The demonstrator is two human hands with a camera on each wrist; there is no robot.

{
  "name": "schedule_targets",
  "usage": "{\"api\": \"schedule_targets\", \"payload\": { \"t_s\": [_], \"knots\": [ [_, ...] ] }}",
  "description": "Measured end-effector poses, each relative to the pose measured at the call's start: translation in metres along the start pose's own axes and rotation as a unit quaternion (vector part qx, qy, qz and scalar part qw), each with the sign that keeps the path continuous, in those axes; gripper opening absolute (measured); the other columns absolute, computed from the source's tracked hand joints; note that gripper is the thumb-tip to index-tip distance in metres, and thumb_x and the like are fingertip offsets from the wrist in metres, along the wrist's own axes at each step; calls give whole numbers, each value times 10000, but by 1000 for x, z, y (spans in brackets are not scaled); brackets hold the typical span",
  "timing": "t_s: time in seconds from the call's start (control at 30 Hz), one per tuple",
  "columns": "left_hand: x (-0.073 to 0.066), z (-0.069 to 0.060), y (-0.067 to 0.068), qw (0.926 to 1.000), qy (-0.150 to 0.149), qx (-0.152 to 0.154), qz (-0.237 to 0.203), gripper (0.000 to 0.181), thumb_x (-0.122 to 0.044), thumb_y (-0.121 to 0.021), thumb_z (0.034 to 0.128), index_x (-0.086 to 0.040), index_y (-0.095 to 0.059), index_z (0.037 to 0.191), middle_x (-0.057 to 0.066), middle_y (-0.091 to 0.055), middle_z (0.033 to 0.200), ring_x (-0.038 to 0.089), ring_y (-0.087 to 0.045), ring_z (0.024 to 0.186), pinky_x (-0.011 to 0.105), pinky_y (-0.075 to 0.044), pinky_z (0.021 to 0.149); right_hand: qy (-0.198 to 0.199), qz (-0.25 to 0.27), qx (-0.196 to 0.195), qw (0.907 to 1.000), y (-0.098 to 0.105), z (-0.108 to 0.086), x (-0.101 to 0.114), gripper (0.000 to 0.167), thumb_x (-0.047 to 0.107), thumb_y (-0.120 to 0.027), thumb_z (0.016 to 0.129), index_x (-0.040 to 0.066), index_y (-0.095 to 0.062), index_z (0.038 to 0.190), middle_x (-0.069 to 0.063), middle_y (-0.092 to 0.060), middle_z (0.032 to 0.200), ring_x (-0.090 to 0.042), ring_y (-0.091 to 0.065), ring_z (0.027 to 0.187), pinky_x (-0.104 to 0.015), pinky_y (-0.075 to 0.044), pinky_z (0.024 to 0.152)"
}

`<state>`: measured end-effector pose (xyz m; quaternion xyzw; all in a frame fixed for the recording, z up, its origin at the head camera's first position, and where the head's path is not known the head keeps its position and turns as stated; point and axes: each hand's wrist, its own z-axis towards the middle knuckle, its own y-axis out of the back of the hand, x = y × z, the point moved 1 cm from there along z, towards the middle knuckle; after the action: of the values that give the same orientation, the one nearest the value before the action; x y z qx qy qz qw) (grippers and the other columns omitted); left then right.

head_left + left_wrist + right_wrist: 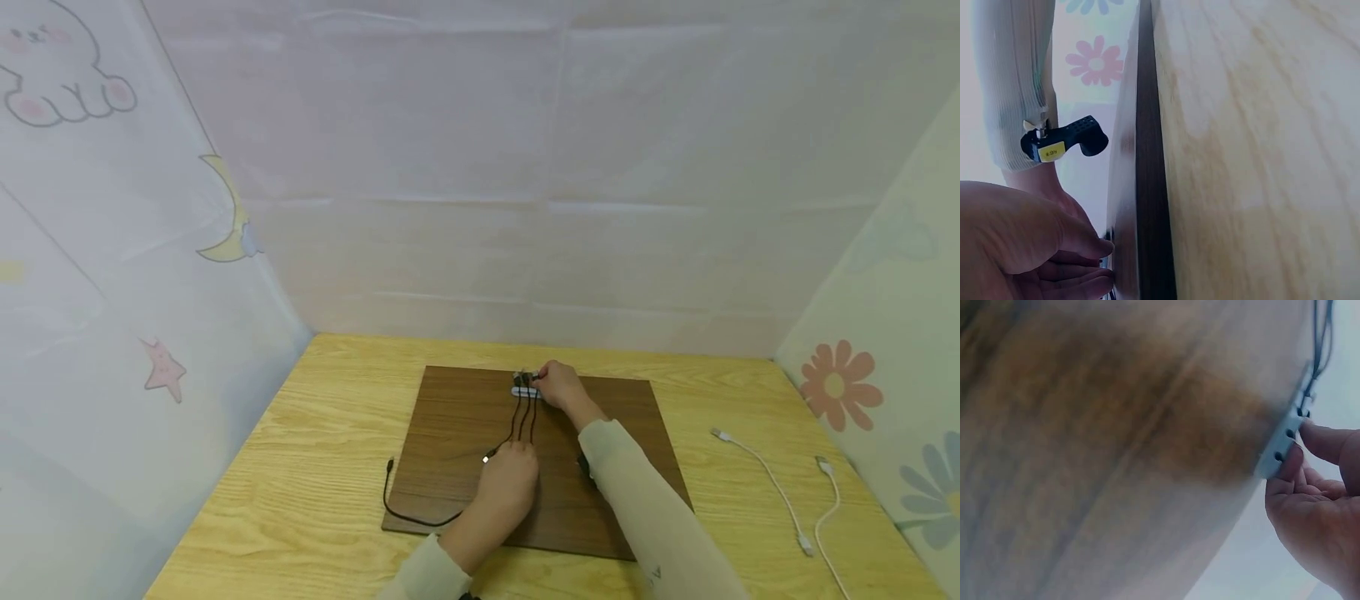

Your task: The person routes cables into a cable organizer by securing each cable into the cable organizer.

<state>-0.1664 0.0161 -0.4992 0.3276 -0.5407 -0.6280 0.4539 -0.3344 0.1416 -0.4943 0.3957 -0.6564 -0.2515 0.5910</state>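
A pale cable organizer strip [517, 392] with notches lies near the far edge of a dark brown board [450, 425]. Several black cables [521, 417] run across it side by side, their plugs beyond it. My right hand [561, 387] pinches a black cable at the strip's right end; in the right wrist view, its thumb and fingers [1325, 440] are close against the strip [1279, 450], beside open notches. Nearer me, my left hand [510, 479] pinches the lower run of the black cables, low over the board. Its fingertips partly hide them.
Another black cable end [390, 467] curves over the board's left edge. On the wooden table [300, 467], two white USB cables [776, 492] lie at the right. Printed cloth walls [480, 267] stand behind and at both sides. A small black device [1063, 140] is strapped to the right wrist.
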Motion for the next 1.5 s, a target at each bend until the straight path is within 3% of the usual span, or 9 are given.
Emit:
{"api": "schedule_targets", "payload": {
  "t_s": [0.2,0.43,0.63,0.8,1.0,1.07,1.23,1.37,1.5],
  "knots": [
    [-2,-5,3,9999,-61,-77,138,158,-116,-762,882,-78,-717,1028,35,-692,931,165,-638,896,226,-569,672,240,53,110,9996,12,-9,-1,329,110,-553,1026,-59,-580,1307,-237,-618,1269,-369,-609,1129,-486,-527,918],
    [-3,-10,6,9993,-154,-304,179,93,-111,-752,877,-99,-713,961,17,-672,868,162,-619,847,247,-553,635,468,21,37,9989,26,-20,-8,311,105,-550,1016,-41,-599,1287,-216,-636,1236,-345,-610,1088,-472,-522,900],
    [-4,-14,5,9993,-309,36,199,185,-163,-757,890,-94,-728,1059,37,-711,1011,190,-638,988,279,-576,758,554,-9,-35,9985,40,-30,-20,350,158,-554,1018,-35,-588,1307,-218,-636,1247,-389,-596,1156,-515,-503,961],
    [-4,-21,8,9992,-395,-84,-42,128,-152,-742,875,-88,-728,985,37,-683,916,181,-623,897,257,-562,688,572,-73,-86,9983,54,-44,-30,373,185,-551,1019,-47,-576,1310,-234,-630,1270,-414,-587,1181,-531,-496,976],
    [-3,-26,13,9978,-555,306,-204,324,-368,-725,929,-80,-726,1077,46,-688,1042,192,-622,1028,265,-580,758,684,-233,-203,9972,70,-65,-48,371,191,-553,1028,-57,-576,1302,-244,-635,1249,-429,-592,1166,-543,-500,958],
    [0,-28,14,9961,-623,450,-445,339,-417,-706,942,-101,-726,1064,34,-691,1089,195,-625,1078,284,-582,805,705,-289,-209,9969,76,-72,-58,372,195,-553,1031,-60,-574,1302,-248,-635,1244,-435,-592,1162,-548,-500,955],
    [19,-36,18,9892,-710,505,-1177,256,-397,-677,971,-152,-721,1025,-11,-683,1152,163,-629,1111,296,-580,829,615,-342,-91,9975,95,-95,-86,421,221,-556,1039,-85,-548,1329,-279,-615,1257,-471,-575,1165,-555,-514,917],
    [47,-44,16,9889,-684,204,-1305,243,-353,-710,954,-134,-716,1058,20,-670,1189,187,-621,1132,320,-573,881,433,-443,-29,9981,113,-111,-112,469,246,-558,1041,-110,-522,1344,-330,-569,1297,-507,-560,1164,-547,-532,856],
    [75,-50,15,9886,-451,193,-1421,400,-396,-718,941,-88,-679,1194,95,-642,1282,270,-596,1211,430,-526,998,286,-527,24,9982,127,-123,-137,477,222,-555,1035,-136,-500,1344,-396,-508,1330,-555,-530,1171,-574,-523,853]
  ]
}}
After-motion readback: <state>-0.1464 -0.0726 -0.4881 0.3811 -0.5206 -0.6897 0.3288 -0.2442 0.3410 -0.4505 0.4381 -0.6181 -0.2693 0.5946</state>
